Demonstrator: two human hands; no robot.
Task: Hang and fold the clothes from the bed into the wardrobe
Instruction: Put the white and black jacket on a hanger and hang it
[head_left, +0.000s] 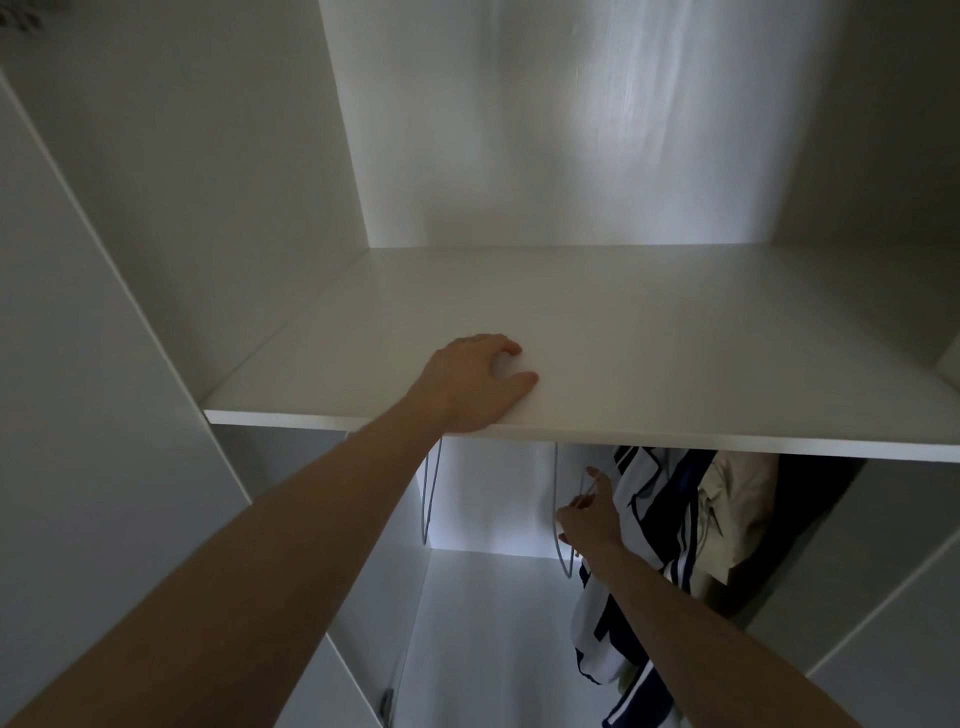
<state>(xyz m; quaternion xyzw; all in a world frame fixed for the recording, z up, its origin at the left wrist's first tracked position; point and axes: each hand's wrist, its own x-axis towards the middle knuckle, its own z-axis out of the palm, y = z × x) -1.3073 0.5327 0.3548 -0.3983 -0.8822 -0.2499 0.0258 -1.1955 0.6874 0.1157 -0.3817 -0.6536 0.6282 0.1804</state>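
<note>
White-and-navy garment (639, 519) hangs just beside right hand (589, 519) fingers pinching a hanger (563, 519).

The white wardrobe shelf (623, 338) ran level in front of me, and only my left hand (478, 384) lay on it, near its front edge (fingers loosely curled, thumb flat), toward the shelf's left end.

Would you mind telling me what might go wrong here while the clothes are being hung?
The right hand works at a hanger half hidden under the shelf, so the hook may miss the unseen rail. The striped garment hangs bunched and could slip off.
</note>
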